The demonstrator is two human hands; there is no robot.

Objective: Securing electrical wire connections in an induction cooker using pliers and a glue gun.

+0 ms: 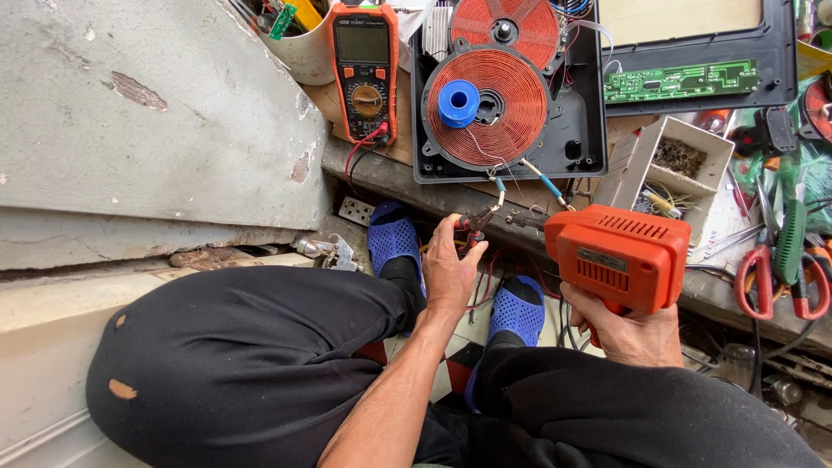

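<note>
Right hand (637,334) wrapped tight around the grip of an orange soldering gun (617,257), tip aimed at the coil leads (498,192). Left hand (449,269), fingers pinched shut on small red-handled pliers (472,224) clamping one lead, just below the copper coil (487,107) in the black housing (582,130) on the tabletop. Orange multimeter (365,69) off to the left.

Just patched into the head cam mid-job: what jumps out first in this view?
The big orange soldering gun in the right hand dominates at centre right, its tip aimed at the coil leads. Just left of it, the left hand grips small pliers on a lead. Above them sits an open black cooker housing with copper coils, a blue solder spool on the nearer coil, and an orange multimeter to the left.
</note>
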